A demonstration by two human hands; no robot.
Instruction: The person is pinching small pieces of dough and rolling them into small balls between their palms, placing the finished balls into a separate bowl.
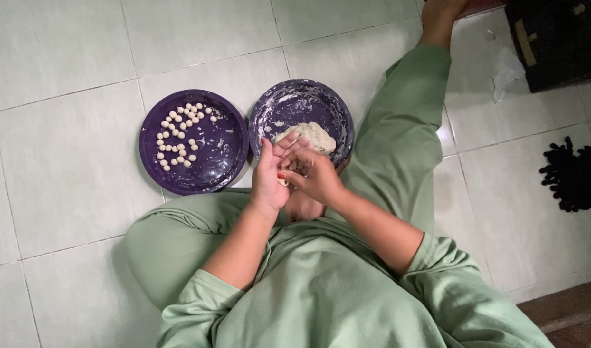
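Fingers of the left hand spread flat, palm up; fingers of the right hand curled narrowly across that palm, pressing a small piece of dough between the two hands, mostly hidden. Red-painted nails on both. Just beyond the fingertips, a lump of pale dough in the right purple plate, rim smeared with flour. Touching it on the left, a second purple plate holding many small dough balls in loose rows. Both plates on the white tiled floor. Green sleeves and green trouser legs around the plates, one leg stretched out to the right. Farther right, a dark tangled bundle on the tiles.
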